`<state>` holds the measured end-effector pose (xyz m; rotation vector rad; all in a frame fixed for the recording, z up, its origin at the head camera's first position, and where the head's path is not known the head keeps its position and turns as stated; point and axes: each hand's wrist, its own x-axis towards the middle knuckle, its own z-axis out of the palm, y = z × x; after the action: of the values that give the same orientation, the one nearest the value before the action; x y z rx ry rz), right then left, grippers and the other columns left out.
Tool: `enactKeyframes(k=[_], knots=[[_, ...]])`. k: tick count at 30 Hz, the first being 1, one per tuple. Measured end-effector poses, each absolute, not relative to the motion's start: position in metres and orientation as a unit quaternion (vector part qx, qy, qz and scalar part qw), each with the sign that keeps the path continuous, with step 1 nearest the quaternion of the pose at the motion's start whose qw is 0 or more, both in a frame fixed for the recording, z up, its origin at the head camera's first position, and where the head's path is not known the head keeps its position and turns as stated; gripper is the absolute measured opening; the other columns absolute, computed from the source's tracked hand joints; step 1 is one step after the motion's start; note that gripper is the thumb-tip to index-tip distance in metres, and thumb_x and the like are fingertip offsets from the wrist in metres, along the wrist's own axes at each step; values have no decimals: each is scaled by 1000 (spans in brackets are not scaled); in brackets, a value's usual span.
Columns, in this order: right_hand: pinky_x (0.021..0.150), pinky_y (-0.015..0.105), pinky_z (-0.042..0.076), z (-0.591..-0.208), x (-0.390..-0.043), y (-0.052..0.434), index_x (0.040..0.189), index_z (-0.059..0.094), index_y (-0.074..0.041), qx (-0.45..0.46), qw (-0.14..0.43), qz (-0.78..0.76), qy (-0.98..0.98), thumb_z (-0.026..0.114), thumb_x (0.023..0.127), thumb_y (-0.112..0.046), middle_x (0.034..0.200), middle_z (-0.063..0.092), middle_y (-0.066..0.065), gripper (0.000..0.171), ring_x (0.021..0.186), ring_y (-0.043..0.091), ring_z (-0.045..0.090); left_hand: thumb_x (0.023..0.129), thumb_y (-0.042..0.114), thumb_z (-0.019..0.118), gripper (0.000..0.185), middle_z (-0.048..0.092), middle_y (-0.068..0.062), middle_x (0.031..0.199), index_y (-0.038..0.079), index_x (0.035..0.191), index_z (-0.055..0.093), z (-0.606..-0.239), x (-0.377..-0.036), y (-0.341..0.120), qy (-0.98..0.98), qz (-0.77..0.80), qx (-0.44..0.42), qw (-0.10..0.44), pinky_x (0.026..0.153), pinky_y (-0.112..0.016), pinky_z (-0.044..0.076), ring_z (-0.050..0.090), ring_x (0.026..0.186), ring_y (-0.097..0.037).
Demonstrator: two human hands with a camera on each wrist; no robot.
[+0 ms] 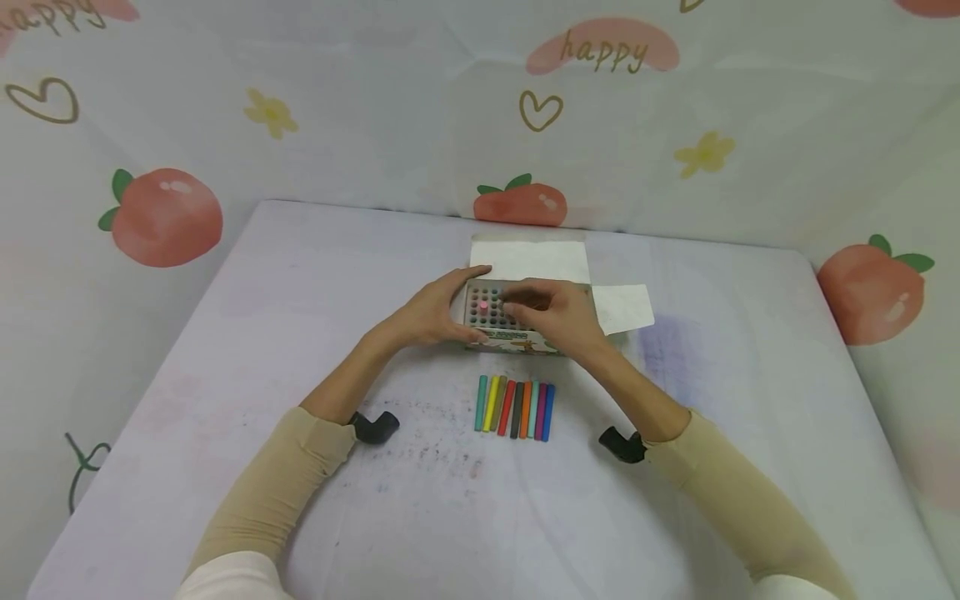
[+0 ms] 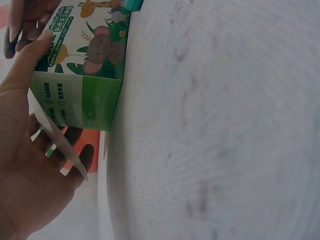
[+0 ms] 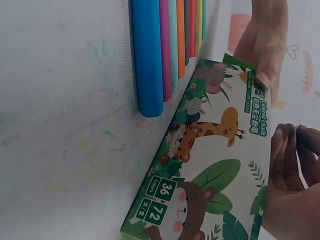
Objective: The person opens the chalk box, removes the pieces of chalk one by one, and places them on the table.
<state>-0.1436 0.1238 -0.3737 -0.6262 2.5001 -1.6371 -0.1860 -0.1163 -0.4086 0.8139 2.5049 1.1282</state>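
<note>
An opened box of colored chalk [image 1: 517,342], printed with cartoon animals, stands at mid-table, with a grid of holes inside. My left hand [image 1: 435,308] grips its left end, thumb along the front edge and forefinger at the back. In the left wrist view a pale end flap [image 2: 59,140] lies against the fingers. A pink chalk [image 1: 483,307] sticks up above the grid. My right hand [image 1: 562,317] is over the right part of the box, fingers bent with their tips at the holes; whether they pinch a chalk I cannot tell.
In front of the box lies a row of several chalk sticks [image 1: 514,408], including teal, yellow, red, orange, purple and blue. The raised lid [image 1: 531,258] stands behind the box, and a side flap [image 1: 624,309] juts out right. A printed curtain [image 1: 420,158] hangs behind the table.
</note>
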Motion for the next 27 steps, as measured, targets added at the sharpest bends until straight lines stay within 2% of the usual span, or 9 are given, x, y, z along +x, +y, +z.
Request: enactKeyframes(k=[5, 9, 20, 27], knots=[[82, 33, 53, -377, -149, 118, 114, 73, -6, -216, 47, -513, 829, 70, 93, -10, 107, 72, 7, 21, 92, 19, 68, 73, 36, 89, 106, 39, -9, 152, 21, 158, 26, -408, -186, -115, 869, 383, 279, 140, 105, -47, 36, 43, 127, -23], [85, 33, 53, -377, -153, 114, 116, 72, -6, -215, 72, -487, 844, 68, 94, -8, 108, 72, 7, 23, 96, 19, 68, 73, 38, 88, 106, 38, -8, 153, 21, 158, 27, -408, -186, -116, 871, 381, 279, 139, 103, -45, 37, 44, 125, -23], [81, 32, 53, -377, -161, 108, 118, 71, -10, -206, 123, -442, 864, 69, 94, -12, 103, 72, 1, 24, 93, 15, 67, 73, 39, 88, 105, 36, -7, 155, 21, 157, 29, -411, -187, -116, 865, 390, 286, 135, 106, -45, 36, 41, 132, -23], [80, 32, 53, -380, -166, 104, 111, 74, -11, -212, 124, -407, 880, 73, 91, -16, 96, 72, 0, 20, 87, 13, 67, 73, 38, 88, 105, 36, -7, 155, 20, 157, 28, -412, -189, -116, 866, 390, 285, 132, 105, -45, 36, 42, 129, -22]])
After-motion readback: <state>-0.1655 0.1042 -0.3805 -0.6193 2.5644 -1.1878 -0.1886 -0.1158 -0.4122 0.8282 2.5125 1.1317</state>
